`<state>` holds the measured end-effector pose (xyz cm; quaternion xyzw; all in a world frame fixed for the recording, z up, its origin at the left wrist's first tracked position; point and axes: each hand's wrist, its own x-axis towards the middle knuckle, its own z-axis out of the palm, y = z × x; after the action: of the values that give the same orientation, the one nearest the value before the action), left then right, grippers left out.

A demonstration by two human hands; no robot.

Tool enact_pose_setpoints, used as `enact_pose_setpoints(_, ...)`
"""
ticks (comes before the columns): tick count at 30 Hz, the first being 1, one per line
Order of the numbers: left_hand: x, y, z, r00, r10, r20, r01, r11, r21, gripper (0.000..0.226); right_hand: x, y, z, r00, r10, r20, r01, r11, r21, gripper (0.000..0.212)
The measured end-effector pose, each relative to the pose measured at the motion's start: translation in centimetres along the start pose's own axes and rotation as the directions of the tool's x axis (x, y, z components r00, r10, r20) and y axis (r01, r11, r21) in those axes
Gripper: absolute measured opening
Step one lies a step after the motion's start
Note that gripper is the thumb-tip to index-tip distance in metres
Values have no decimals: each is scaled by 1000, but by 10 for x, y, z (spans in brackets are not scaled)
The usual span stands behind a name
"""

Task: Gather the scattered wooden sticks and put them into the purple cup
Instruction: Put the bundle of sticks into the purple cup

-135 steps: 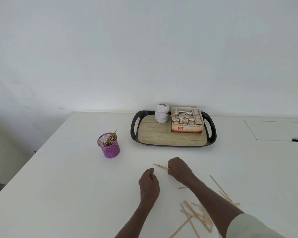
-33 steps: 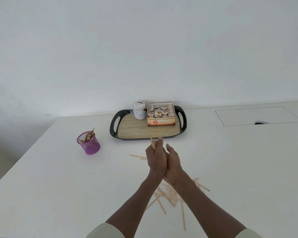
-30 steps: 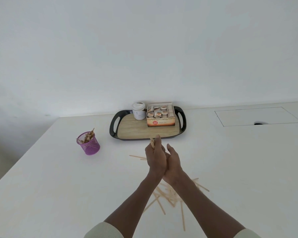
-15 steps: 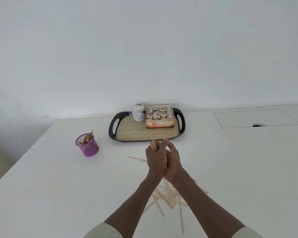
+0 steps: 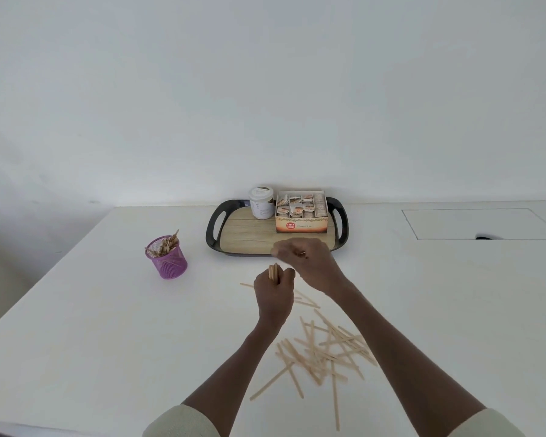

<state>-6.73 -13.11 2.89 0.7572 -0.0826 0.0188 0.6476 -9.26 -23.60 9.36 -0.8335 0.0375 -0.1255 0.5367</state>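
Note:
The purple mesh cup (image 5: 168,261) stands on the white table at the left, with several wooden sticks (image 5: 165,245) leaning in it. My left hand (image 5: 273,296) grips an upright bundle of sticks (image 5: 274,272) mid-table, right of the cup. My right hand (image 5: 311,263) hovers just beyond and right of the bundle. It is blurred, its fingers are curled, and I cannot make out anything in it. A loose pile of sticks (image 5: 325,351) lies on the table between my forearms. A few more sticks (image 5: 306,300) lie near my right wrist.
A black-rimmed wooden tray (image 5: 213,230) sits at the back centre, carrying a white jar (image 5: 261,204) and an open box of sachets (image 5: 301,217). A rectangular cover panel (image 5: 479,223) is set into the table at the far right. The table's left edge runs diagonally past the cup.
My right hand has come off the top of the bundle and moved up and to the right. My left hand still holds the sticks, slightly lower than before.

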Motion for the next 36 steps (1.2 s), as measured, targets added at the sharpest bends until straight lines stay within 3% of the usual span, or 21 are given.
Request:
enact_pose_setpoints(3,6,-11,-9,999,32,21,-34,997,64,43,4,-12,3,984,-60,167,96,971,-218,35)
enact_pose_setpoints(8,15,-21,-22,995,96,17,-97,989,109,33,6,-30,23,958,-95,270,191,915,-357,9)
enact_pose_setpoints(19,41,-57,-69,998,25,61,-38,975,218,24,31,-48,66,965,-50,256,178,845,-504,17)
enact_pose_setpoints(21,43,-69,-83,995,53,85,-76,952,295,13,42,-51,69,972,-55,229,168,843,-511,16)
enact_pose_setpoints(23,44,-86,-96,990,58,127,-107,898,426,40,53,-54,70,979,-55,199,150,853,-500,13)
enact_pose_setpoints(25,47,-103,-110,986,76,147,-152,770,619,64,64,-57,73,984,-59,166,132,869,-478,10)
enact_pose_setpoints(29,49,-126,-135,959,5,284,-246,512,823,83,85,-67,91,986,-105,129,152,879,-452,10)
enact_pose_setpoints(32,46,-140,-146,945,-66,319,-252,472,845,84,103,-74,117,985,-138,101,168,891,-422,11)
enact_pose_setpoints(36,45,-138,-148,945,-78,319,-237,510,827,79,132,-85,158,973,-224,56,226,878,-422,11)
